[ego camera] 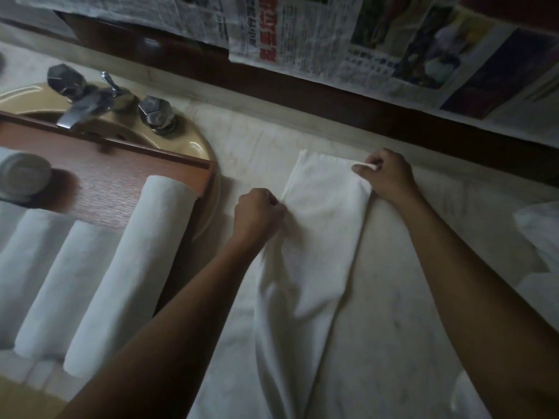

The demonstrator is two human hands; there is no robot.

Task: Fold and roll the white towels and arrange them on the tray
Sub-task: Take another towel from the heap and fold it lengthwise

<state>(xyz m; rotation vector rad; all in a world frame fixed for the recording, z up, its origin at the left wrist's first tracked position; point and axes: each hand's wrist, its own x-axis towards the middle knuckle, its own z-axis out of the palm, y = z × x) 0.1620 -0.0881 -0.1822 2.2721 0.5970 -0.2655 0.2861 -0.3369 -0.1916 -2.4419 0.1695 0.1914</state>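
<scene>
Head view, dim and soft. Pale marble countertop point(393, 297) across the lower frame, near edge cut off. Newspaper sheets point(302, 31) along the wall behind, print unreadable. Wooden tray point(121, 176) at the countertop's left edge, laid over a tan sink point(187, 140), cropped on the left. Long white towel point(320, 237) folded narrow, flat mid-countertop, near end out of frame. Three rolled towels point(130, 267) side by side on the tray, a fourth barely visible. Left hand point(257, 216) curled, pinching the towel's left edge; right hand point(390, 176) pinching its far right corner. Blurred round object point(24, 176) on the tray's far side, unidentifiable.
</scene>
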